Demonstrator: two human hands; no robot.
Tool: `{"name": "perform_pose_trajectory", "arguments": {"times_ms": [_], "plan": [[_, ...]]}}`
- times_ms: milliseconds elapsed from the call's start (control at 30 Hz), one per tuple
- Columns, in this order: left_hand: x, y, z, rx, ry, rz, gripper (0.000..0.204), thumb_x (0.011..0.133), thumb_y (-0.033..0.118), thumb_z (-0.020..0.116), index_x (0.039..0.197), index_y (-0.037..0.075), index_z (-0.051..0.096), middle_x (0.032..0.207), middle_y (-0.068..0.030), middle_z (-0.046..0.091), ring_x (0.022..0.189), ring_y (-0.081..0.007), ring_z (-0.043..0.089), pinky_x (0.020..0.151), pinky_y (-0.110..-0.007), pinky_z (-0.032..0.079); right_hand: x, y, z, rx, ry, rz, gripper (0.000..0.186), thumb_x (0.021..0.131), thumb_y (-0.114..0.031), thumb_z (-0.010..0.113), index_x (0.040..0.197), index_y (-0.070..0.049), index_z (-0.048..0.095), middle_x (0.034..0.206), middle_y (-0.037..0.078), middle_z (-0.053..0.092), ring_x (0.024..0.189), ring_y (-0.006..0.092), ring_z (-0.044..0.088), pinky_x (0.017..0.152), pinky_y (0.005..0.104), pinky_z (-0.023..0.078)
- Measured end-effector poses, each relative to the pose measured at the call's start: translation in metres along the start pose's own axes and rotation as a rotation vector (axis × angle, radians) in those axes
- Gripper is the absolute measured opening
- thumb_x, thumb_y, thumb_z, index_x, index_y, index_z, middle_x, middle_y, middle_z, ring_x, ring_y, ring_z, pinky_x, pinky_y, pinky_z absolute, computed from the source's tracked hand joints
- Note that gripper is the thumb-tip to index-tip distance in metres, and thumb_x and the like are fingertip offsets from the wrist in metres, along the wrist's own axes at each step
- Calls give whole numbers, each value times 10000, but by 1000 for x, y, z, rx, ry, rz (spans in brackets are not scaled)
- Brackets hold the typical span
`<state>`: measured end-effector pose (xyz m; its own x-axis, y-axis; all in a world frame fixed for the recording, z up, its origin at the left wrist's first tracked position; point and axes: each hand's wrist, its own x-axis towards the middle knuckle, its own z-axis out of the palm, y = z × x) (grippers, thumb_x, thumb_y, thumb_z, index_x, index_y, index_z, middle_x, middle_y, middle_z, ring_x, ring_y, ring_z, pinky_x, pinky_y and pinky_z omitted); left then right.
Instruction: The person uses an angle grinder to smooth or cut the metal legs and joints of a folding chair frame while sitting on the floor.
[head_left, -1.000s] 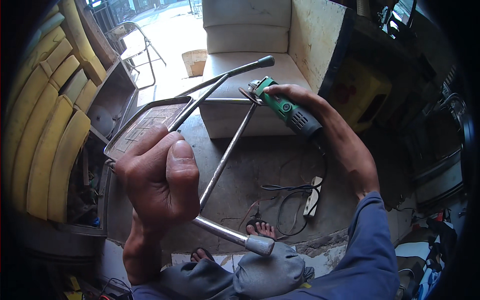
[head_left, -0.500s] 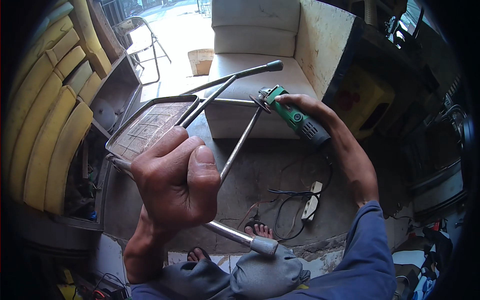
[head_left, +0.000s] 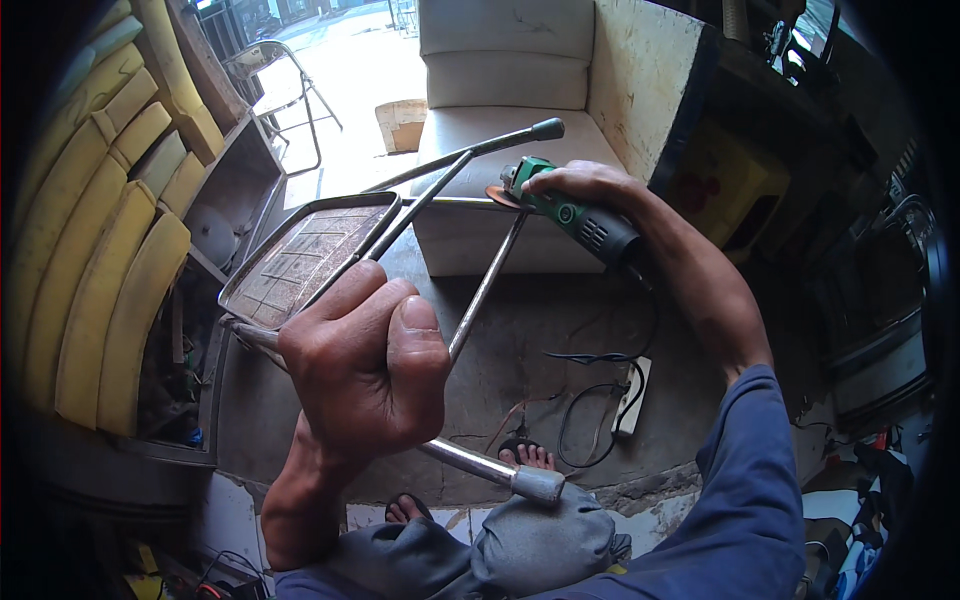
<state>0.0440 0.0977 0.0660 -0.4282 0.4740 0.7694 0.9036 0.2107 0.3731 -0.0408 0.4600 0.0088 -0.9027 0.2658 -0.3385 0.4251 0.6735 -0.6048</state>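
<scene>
A metal folding chair frame (head_left: 486, 292) of tubes with rubber-tipped legs is held tilted in front of me, its rusty seat pan (head_left: 312, 255) to the left. My left hand (head_left: 368, 365) is closed in a fist around one of its tubes, and that tube's capped end (head_left: 540, 485) sticks out over my knee. Farther off, my right hand (head_left: 590, 184) grips a green and black angle grinder (head_left: 580, 222). The grinder's reddish-brown disc (head_left: 503, 197) lies at the joint where a thin tube meets a cross bar; whether it touches I cannot tell.
A pale padded bench (head_left: 510, 150) stands behind the frame. Yellow foam pieces (head_left: 90, 290) are stacked at left beside a shelf. A white power strip (head_left: 631, 396) with dark cords (head_left: 575, 410) lies on the floor near my sandalled feet. Another folding chair (head_left: 290, 95) stands at the back left.
The angle grinder has shifted a little left, and its disc has tipped so its reddish-brown face shows. My left hand keeps its hold on the chair frame. The view has shifted slightly.
</scene>
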Motion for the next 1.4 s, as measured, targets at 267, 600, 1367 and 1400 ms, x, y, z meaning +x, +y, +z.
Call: {"name": "perform_pose_trajectory", "arguments": {"times_ms": [267,600,1367,1400], "plan": [[0,-5,-5,2,-3,28,264,895,109,577,650,16,555,603,-87,361,482,-216,366,479,-400,319,-2,-8,-7,-142,15,29,773,772,-706,727,1121,-19,788,1021,155,763,811,243,748,750,370,570],[-1,-4,-3,9,-7,-2,275,898,117,575,643,17,546,611,-83,342,487,-210,364,482,-394,311,-4,-17,-4,-173,-28,25,767,758,-701,722,1117,-26,786,992,154,764,798,248,749,738,372,570],[-4,-4,-2,-11,-1,25,245,890,103,594,664,8,579,604,-86,382,481,-214,391,473,-390,339,-5,-9,2,-502,29,-53,902,680,-756,733,1117,33,756,1074,212,743,975,340,728,815,437,558],[-4,-5,-3,-10,-2,26,244,889,102,594,664,9,580,603,-86,383,480,-214,391,472,-388,339,-11,-8,5,-481,8,-67,888,681,-753,731,1109,24,760,1066,208,743,967,332,729,804,429,557]]}}
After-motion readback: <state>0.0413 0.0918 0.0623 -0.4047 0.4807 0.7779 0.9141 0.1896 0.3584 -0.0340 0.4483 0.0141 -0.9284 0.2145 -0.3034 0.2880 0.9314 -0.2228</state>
